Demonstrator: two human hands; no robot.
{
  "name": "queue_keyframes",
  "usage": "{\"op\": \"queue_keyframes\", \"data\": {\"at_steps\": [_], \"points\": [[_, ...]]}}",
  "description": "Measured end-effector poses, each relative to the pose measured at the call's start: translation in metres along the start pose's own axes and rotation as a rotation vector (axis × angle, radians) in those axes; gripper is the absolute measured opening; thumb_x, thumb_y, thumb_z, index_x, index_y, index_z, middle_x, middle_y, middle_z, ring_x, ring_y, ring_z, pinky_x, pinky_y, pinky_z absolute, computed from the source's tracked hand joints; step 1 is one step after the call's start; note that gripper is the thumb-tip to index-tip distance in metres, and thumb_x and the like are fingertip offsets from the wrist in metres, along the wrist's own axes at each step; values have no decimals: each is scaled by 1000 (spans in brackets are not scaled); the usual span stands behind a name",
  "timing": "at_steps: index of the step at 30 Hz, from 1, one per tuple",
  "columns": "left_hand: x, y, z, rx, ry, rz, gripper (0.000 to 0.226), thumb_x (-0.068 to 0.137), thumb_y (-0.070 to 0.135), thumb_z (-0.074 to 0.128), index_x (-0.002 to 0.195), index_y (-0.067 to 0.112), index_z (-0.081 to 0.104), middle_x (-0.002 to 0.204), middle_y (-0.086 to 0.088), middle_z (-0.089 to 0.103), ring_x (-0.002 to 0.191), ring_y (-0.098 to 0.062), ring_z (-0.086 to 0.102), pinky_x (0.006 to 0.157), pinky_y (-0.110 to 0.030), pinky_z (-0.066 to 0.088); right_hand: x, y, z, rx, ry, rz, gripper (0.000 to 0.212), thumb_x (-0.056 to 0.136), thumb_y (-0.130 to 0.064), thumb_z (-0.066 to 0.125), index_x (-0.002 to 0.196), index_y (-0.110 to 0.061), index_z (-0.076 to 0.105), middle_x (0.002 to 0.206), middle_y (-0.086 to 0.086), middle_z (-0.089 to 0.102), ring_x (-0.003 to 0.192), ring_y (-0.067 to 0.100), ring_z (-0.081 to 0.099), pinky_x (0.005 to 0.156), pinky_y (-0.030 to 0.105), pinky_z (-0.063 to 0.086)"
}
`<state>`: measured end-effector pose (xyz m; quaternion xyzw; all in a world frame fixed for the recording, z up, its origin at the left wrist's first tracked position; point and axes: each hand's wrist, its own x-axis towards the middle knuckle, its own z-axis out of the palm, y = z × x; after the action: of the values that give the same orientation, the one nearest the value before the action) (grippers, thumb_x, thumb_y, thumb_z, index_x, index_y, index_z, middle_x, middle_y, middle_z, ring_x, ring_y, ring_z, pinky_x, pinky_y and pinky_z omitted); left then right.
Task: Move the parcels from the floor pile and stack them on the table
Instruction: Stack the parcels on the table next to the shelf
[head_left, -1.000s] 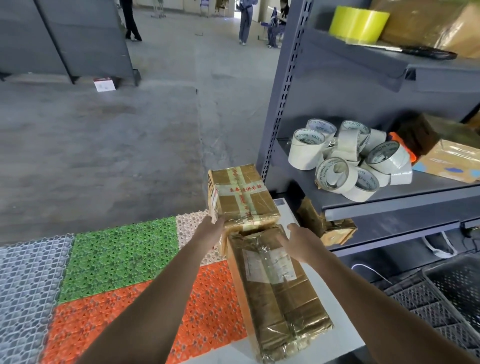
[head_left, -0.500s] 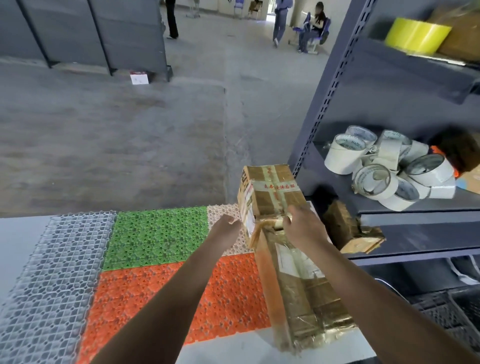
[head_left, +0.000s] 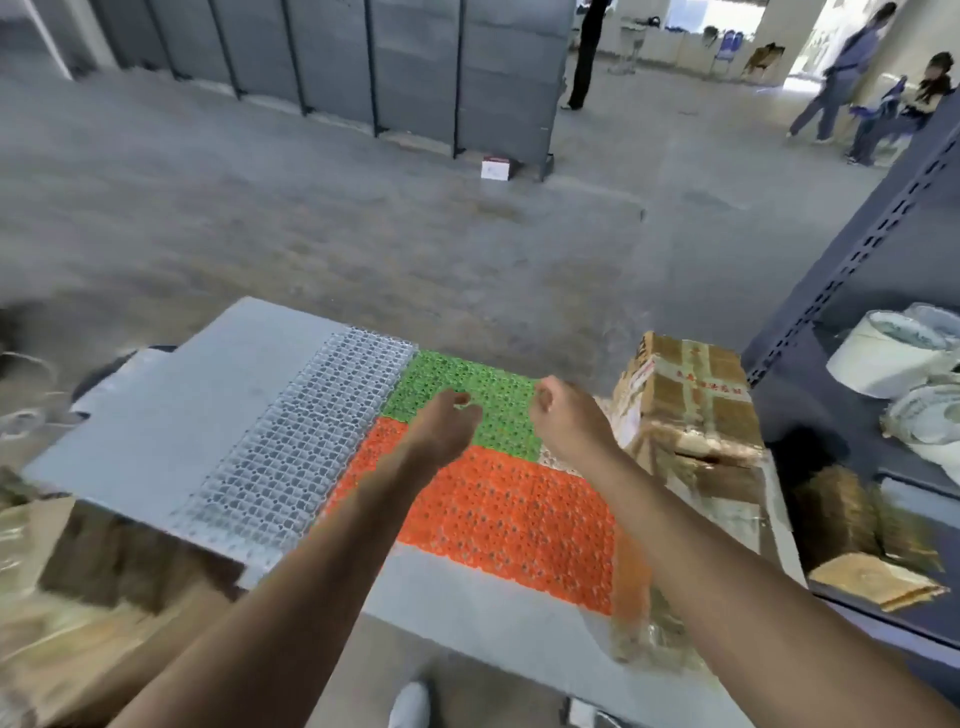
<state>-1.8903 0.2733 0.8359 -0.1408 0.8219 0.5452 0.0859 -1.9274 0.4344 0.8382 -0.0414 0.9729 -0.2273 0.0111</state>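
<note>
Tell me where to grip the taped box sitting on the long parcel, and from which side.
Probably clamp the taped box by its left and right side faces, reaching in from the near side over the mats. It sits upright on the long parcel, and the shelf rack crowds its right.

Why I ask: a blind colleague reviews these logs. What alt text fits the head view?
Two empty bare hands, left hand and right hand, hover over the green mat and orange mat on a table. At its right edge a small taped parcel sits on the far end of a long parcel; tape rolls sit on a grey shelf beside them.
</note>
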Motion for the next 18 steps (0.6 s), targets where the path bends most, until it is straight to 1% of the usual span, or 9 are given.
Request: {"op": "queue_keyframes", "data": {"at_steps": [2, 4, 7, 10, 12, 15, 16, 18], "points": [[-32, -21, -26, 16, 112, -34, 41, 88, 28, 54, 123, 7, 54, 101, -17, 65, 83, -32, 68, 75, -45, 57, -14, -32, 17, 56, -38, -90, 31, 96, -24, 48, 121, -10, 59, 121, 16, 63, 111, 33, 59, 85, 38, 47], [-67, -44, -47, 29, 215, -87, 38, 87, 30, 53, 121, 10, 55, 101, -15, 66, 87, -34, 68, 76, -47, 57, -35, -62, 35, 97, -86, -171, 31, 96, -23, 48, 122, -10, 59, 120, 17, 64, 110, 34, 59, 84, 37, 46], [-120, -72, -75, 6, 317, -185, 24, 92, 23, 51, 114, 15, 54, 90, -12, 63, 84, -32, 68, 73, -43, 56, -75, -100, 59, 141, -185, -273, 30, 96, -22, 47, 118, -7, 60, 117, 19, 64, 108, 34, 59, 81, 35, 44], [-169, -92, -105, -8, 400, -220, 13, 92, 20, 49, 102, 16, 54, 84, -10, 61, 79, -29, 66, 74, -43, 56, -110, -134, 80, 166, -280, -374, 31, 94, -21, 47, 118, -7, 60, 118, 18, 64, 111, 33, 58, 85, 35, 45], [-196, -106, -122, -25, 461, -225, 18, 91, 21, 49, 103, 11, 57, 84, -12, 63, 79, -29, 66, 74, -40, 56, -129, -157, 89, 159, -318, -423, 33, 95, -22, 46, 122, -8, 58, 122, 15, 63, 113, 32, 57, 87, 35, 44], [-232, -123, -145, -69, 503, -241, 26, 93, 23, 49, 114, 10, 56, 96, -13, 65, 79, -26, 64, 64, -34, 55, -153, -187, 97, 142, -360, -458, 37, 96, -23, 45, 131, -12, 53, 128, 12, 61, 115, 30, 56, 90, 35, 45], [-241, -128, -153, -65, 508, -236, 24, 94, 21, 48, 113, 10, 57, 96, -14, 65, 78, -27, 64, 64, -35, 56, -161, -196, 100, 136, -366, -469, 38, 97, -24, 45, 132, -12, 53, 127, 11, 61, 114, 30, 56, 90, 34, 45], [-258, -139, -168, -58, 520, -207, 19, 93, 18, 47, 105, 12, 60, 96, -16, 66, 83, -31, 66, 69, -39, 55, -174, -214, 108, 127, -374, -481, 37, 97, -25, 44, 131, -13, 53, 126, 11, 62, 112, 30, 57, 88, 34, 45]]}}
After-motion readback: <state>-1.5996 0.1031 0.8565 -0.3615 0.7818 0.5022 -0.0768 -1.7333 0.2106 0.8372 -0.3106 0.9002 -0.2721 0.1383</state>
